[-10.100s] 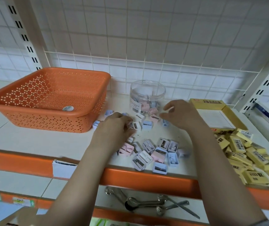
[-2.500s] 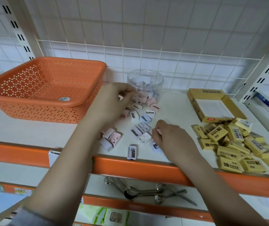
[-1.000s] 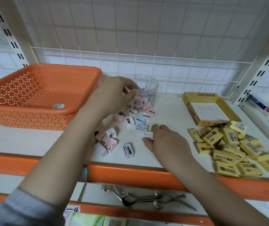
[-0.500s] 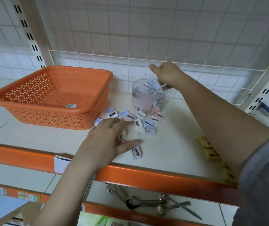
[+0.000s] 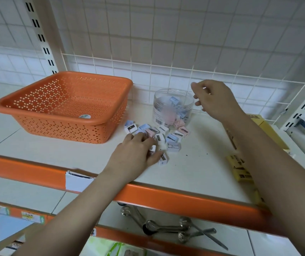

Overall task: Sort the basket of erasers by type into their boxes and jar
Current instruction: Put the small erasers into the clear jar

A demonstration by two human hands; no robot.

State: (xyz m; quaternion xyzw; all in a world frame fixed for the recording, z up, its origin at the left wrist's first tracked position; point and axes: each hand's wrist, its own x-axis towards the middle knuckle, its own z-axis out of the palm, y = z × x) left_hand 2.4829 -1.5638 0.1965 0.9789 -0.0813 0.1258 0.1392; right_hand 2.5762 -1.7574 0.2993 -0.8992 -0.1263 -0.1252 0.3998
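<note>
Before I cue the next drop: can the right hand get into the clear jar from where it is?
Probably yes. The right hand hovers beside and just above the clear jar, whose mouth is open with no lid showing. The left hand is down on the loose pieces, out of the way.

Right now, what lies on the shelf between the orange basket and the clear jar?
In the head view, between the orange basket and the clear jar lies only bare white shelf. The loose pastel pieces lie nearer the front.

One orange basket, one clear jar, two hands, and roughly a dozen small loose pieces lay on the shelf.
</note>
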